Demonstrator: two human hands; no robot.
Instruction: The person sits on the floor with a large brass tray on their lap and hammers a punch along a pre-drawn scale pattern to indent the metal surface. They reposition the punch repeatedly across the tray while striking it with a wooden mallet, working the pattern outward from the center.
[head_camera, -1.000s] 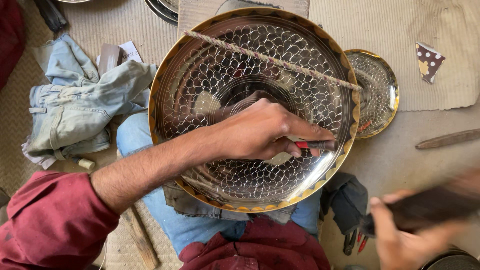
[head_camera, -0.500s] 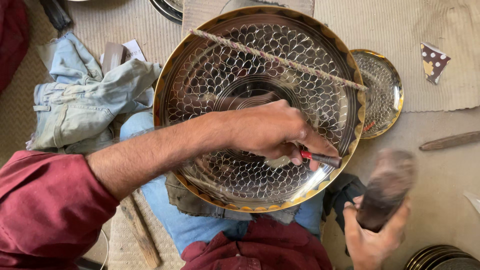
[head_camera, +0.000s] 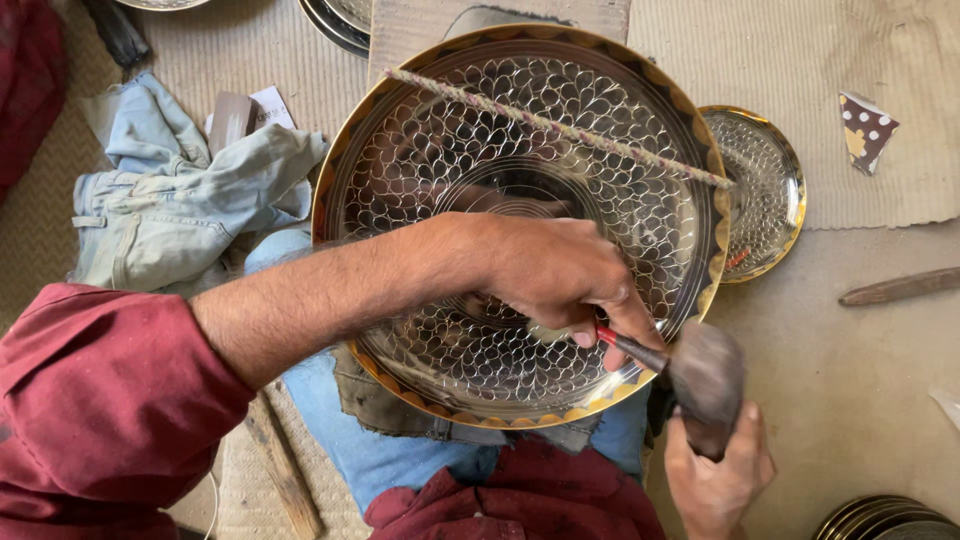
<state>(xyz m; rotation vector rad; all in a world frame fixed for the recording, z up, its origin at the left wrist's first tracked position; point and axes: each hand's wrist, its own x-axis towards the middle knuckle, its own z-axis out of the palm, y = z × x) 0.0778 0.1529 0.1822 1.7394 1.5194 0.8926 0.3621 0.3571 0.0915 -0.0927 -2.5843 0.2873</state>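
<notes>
At the bottom of the frame, over my lap in blue trousers and dark red cloth, my right hand (head_camera: 718, 470) is wrapped round the handle of a hammer (head_camera: 706, 380), its blurred dark head raised at lower right just off the rim of the big engraved metal tray (head_camera: 520, 225). Above it, my left hand (head_camera: 555, 280), reaching in from the lower left out of a rolled red sleeve (head_camera: 105, 400), has its fingers bunched and pinching a thin punch (head_camera: 630, 348) with a red band, the tip set on the tray's lower right field of scale-shaped marks. The tray fills the middle of the frame, tilted up against my knees, its gold-edged border facing me; a twisted cord (head_camera: 560, 128) runs slantwise across its upper half. I judge this to be the chasing step, one mark among many, with the hammer poised for a strike: the next move calls for a short, square blow on the punch head while my left hand keeps the tip from skating on the bright surface. Left of the tray lies a heap of pale denim cloth (head_camera: 175, 205). Touching its right rim is a smaller patterned plate (head_camera: 765, 190); beyond that, at upper right, a spotted scrap (head_camera: 866, 125) on the ribbed mat (head_camera: 880, 50), and a wooden stick (head_camera: 900, 287) on the bare floor
</notes>
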